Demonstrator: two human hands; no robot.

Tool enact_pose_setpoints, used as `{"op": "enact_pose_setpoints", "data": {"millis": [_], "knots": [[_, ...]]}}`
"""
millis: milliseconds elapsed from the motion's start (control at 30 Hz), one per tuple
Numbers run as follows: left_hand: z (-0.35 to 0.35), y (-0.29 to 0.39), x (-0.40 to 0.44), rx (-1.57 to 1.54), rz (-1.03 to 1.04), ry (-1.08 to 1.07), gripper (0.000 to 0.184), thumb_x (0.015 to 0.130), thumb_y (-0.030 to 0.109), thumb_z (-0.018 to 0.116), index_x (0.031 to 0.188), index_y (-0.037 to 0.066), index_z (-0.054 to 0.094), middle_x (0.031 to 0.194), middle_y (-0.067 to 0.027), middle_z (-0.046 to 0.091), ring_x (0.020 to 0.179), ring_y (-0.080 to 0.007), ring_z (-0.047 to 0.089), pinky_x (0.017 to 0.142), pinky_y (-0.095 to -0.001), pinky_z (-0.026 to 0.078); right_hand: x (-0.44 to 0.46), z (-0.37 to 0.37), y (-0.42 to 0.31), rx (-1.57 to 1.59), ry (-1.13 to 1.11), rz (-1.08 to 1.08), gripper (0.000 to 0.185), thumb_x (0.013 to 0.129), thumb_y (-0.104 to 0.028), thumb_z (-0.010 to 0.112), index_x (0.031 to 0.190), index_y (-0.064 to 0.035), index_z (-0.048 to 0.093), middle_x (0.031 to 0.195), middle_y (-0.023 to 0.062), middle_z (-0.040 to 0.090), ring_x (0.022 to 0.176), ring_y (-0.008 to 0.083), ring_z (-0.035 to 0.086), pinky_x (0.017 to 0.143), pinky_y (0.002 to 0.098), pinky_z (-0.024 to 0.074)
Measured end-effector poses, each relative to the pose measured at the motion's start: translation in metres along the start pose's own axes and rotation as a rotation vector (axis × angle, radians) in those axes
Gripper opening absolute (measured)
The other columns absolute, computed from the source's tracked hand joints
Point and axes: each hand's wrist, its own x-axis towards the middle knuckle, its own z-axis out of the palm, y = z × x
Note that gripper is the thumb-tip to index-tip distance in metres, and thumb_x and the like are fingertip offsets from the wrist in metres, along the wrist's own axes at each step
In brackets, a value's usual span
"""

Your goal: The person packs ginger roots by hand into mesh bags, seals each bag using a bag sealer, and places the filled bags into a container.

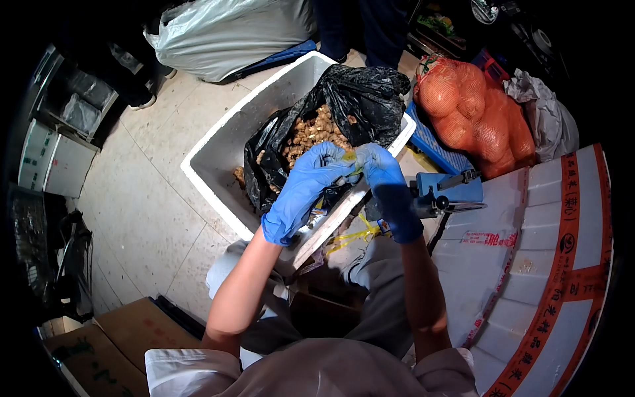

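My left hand (307, 177), in a blue glove, is closed with its fingertips around a small yellowish-green piece (349, 157). My right hand (385, 177), also gloved in blue, meets it there and pinches the same piece from the other side. The fingers cover most of it, so its kind cannot be made out. Just beyond my hands, a black plastic bag (360, 89) lies open with knobby brown ginger roots (316, 132) inside. The bag sits in a white foam box (218, 142), whose near rim passes under my hands.
Right of the box are a red net sack of large round produce (456, 99), a blue device (456, 187) and white foam boxes with red tape (486, 255). A white sack (231, 33) and people's legs (364, 30) stand behind. Cardboard (135, 331) lies front left.
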Motion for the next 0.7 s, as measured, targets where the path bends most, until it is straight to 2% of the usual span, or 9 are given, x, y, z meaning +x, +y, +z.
{"op": "enact_pose_setpoints", "data": {"millis": [67,167,200,300,367,433,500,567,700], "knots": [[-0.006,-0.006,0.003,-0.056,0.002,0.051,0.006,0.077,0.004,0.054,0.082,0.005,0.049,0.076,-0.0005,0.051,0.070,-0.0074,0.050,0.063,-0.0182,0.043,0.000,0.000,-0.001,-0.070,0.117,-0.113,0.011,0.080,-0.005,0.043,0.085,-0.0019,0.053,0.075,0.0013,0.052,0.067,0.0082,0.047,0.062,0.0217,0.0378],[-0.019,-0.018,0.009,-0.250,0.036,0.110,0.004,0.078,-0.001,0.049,0.082,0.001,0.048,0.081,-0.0044,0.051,0.075,-0.0127,0.053,0.069,-0.0222,0.047,-0.003,-0.007,-0.004,0.306,0.132,-0.074,0.011,0.079,-0.003,0.045,0.086,-0.0019,0.054,0.073,0.0018,0.052,0.067,0.0108,0.048,0.063,0.0248,0.0408],[-0.020,-0.017,0.008,-0.398,0.000,0.144,0.006,0.079,-0.001,0.048,0.084,0.000,0.048,0.083,-0.0060,0.052,0.077,-0.0149,0.054,0.072,-0.0242,0.047,-0.002,-0.011,-0.005,-0.295,0.164,-0.366,0.015,0.079,-0.005,0.045,0.093,0.0010,0.051,0.076,0.0043,0.055,0.069,0.0129,0.050,0.065,0.0241,0.0417],[-0.032,-0.020,0.010,-0.674,-0.049,0.139,0.011,0.080,-0.002,0.043,0.091,-0.002,0.047,0.089,-0.0099,0.053,0.081,-0.0206,0.056,0.076,-0.0290,0.049,-0.008,-0.008,-0.010,-0.883,0.193,-0.581,0.024,0.079,-0.008,0.048,0.101,0.0044,0.047,0.083,0.0095,0.057,0.074,0.0162,0.054,0.070,0.0254,0.0432],[-0.035,-0.020,0.010,-0.781,-0.063,0.034,0.014,0.082,0.000,0.040,0.095,-0.001,0.047,0.091,-0.0111,0.053,0.082,-0.0217,0.056,0.072,-0.0297,0.050,-0.012,-0.006,-0.005,-0.253,0.181,-0.274,0.023,0.079,-0.009,0.049,0.101,-0.0027,0.046,0.087,0.0035,0.051,0.074,0.0151,0.053,0.067,0.0282,0.0457],[-0.028,-0.017,0.008,-0.741,-0.053,0.044,0.014,0.084,0.004,0.040,0.095,0.001,0.048,0.089,-0.0099,0.053,0.080,-0.0201,0.057,0.069,-0.0294,0.051,-0.007,-0.005,0.002,0.811,0.117,0.076,0.024,0.079,-0.009,0.049,0.102,-0.0018,0.044,0.088,0.0029,0.049,0.076,0.0136,0.051,0.069,0.0254,0.0449],[-0.025,-0.020,0.009,-0.789,0.062,-0.013,0.014,0.084,0.006,0.041,0.095,0.003,0.049,0.088,-0.0078,0.054,0.078,-0.0164,0.056,0.067,-0.0271,0.050,-0.008,0.003,-0.002,0.709,0.041,0.245,0.025,0.079,-0.010,0.049,0.102,-0.0013,0.045,0.094,0.0041,0.049,0.077,0.0098,0.049,0.069,0.0225,0.0435],[-0.021,-0.013,0.011,-0.676,0.073,0.119,0.009,0.084,0.009,0.043,0.090,0.005,0.049,0.076,-0.0023,0.054,0.065,-0.0100,0.054,0.057,-0.0211,0.048,-0.005,0.001,-0.004,-0.060,-0.129,0.067,0.021,0.079,-0.009,0.050,0.098,-0.0017,0.050,0.089,0.0038,0.052,0.071,0.0074,0.049,0.067,0.0206,0.0424],[-0.018,-0.015,0.009,-0.353,0.076,0.099,0.007,0.084,0.014,0.047,0.080,0.008,0.048,0.061,0.0053,0.045,0.049,-0.0035,0.041,0.046,-0.0158,0.037,-0.005,0.013,-0.001,0.090,-0.035,0.349,0.014,0.077,-0.009,0.053,0.088,-0.0001,0.056,0.070,0.0019,0.055,0.062,0.0091,0.050,0.063,0.0228,0.0418]]}}
